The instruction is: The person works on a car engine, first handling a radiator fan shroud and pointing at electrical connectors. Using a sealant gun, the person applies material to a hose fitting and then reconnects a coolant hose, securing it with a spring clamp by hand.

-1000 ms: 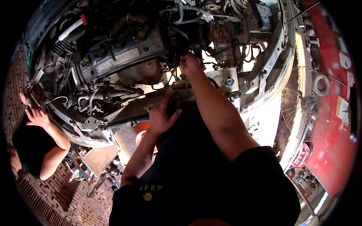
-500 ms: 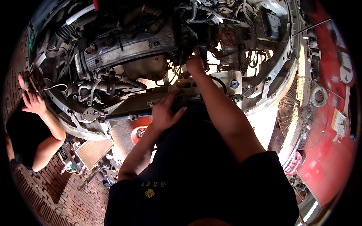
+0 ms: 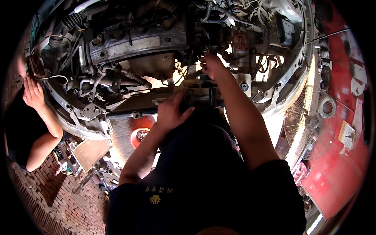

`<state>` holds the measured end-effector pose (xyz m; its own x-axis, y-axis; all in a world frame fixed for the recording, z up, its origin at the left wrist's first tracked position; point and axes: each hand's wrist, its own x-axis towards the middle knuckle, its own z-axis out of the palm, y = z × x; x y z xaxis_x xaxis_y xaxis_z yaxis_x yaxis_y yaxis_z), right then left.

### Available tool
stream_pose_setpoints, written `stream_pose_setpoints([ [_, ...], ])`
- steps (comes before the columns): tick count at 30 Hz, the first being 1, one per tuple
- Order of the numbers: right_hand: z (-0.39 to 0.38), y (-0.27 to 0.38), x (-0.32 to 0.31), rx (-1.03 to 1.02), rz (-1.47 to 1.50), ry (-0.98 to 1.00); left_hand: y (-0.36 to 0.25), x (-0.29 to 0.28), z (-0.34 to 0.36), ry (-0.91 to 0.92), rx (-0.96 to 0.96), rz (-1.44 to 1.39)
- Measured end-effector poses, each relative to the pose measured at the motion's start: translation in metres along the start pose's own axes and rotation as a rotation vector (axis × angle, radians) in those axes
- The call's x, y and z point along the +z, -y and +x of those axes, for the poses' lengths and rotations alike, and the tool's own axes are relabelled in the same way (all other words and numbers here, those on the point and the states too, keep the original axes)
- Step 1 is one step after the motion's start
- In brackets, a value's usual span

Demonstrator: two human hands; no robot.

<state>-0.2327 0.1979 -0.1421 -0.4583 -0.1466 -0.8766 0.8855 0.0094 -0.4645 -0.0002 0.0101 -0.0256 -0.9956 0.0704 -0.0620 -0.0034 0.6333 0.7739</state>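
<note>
The right hand (image 3: 212, 66) curls its fingers at dark fittings (image 3: 193, 54) beside the engine (image 3: 137, 47); I cannot tell whether it grips anything. The left hand (image 3: 170, 112), partly spread, thumb apart, lies at the radiator (image 3: 135, 102), seemingly holding nothing. A slipped part could drop through the bright gap (image 3: 158, 83); hard edges may scrape knuckles. The tank (image 3: 244, 83) crowds the right forearm; upward looks freer.

High on the wearer's head, the left fisheye of a side-by-side pair peers steeply down: dark shirt (image 3: 211, 180) close, swelling across bottom centre; engine (image 3: 137, 45) a little farther, upper left; brick floor (image 3: 78, 196) farther still, lower left; red panel (image 3: 333, 172) curving along the right rim.
</note>
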Motion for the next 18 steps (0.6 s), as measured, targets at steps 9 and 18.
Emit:
stream_pose_setpoints([
  [9,-0.082,-0.031,0.067,-0.463,-1.206,-0.054,0.003,0.001,-0.005,-0.023,-0.001,0.005],
  [18,-0.061,-0.051,0.061,-0.511,-1.277,-0.023,0.003,0.003,-0.011,-0.054,-0.006,-0.028],
])
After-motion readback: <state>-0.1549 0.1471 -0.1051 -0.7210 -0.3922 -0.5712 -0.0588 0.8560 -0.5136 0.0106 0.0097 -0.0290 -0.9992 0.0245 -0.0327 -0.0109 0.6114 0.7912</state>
